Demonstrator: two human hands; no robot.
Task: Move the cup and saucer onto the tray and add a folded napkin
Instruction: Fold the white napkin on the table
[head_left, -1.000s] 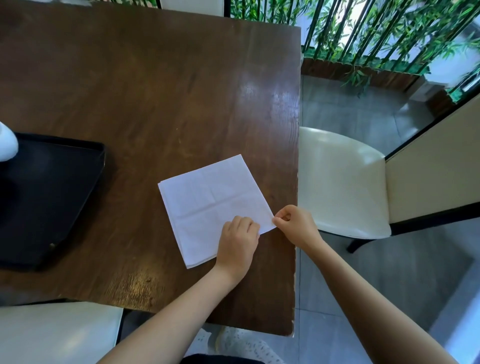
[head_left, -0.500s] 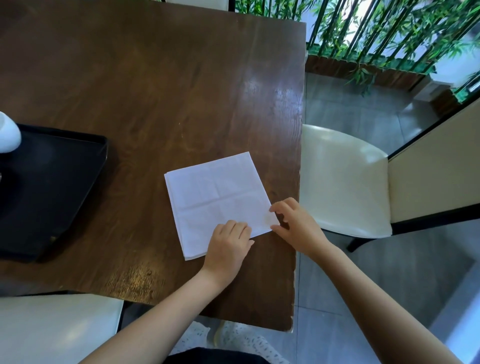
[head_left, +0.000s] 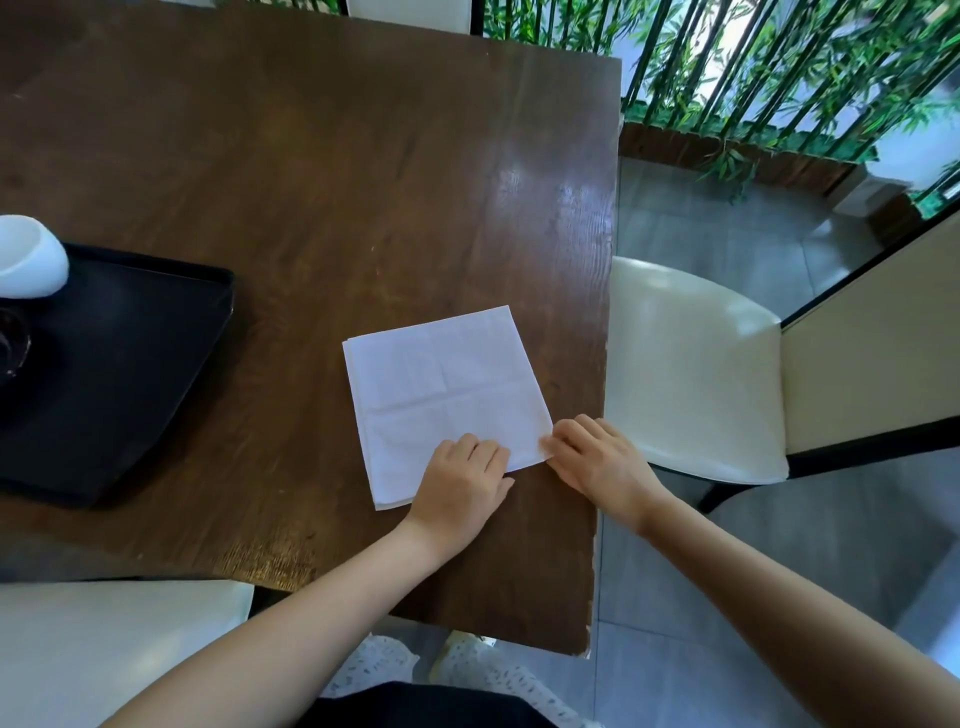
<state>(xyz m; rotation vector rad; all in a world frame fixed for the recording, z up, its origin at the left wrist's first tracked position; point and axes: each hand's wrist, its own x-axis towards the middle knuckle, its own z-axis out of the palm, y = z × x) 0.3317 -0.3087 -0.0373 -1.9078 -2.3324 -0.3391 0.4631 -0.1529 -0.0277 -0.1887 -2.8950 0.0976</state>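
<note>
Under left hand (head_left: 460, 480): napkin (head_left: 441, 395) pressed flat, fingers curled. Right hand (head_left: 597, 460) pinches near corner. Tray (head_left: 130, 364) far left.

Daylight is coming in from the bamboo screen (head_left: 779, 67) at upper right and is laying a pale glare across the dark wooden counter (head_left: 524, 187). The wide-angle lens is bending the counter's edges, and the black tray (head_left: 130, 364) at left is sitting in dim shade, while the white napkin (head_left: 441, 384) is showing sharp creases.
</note>
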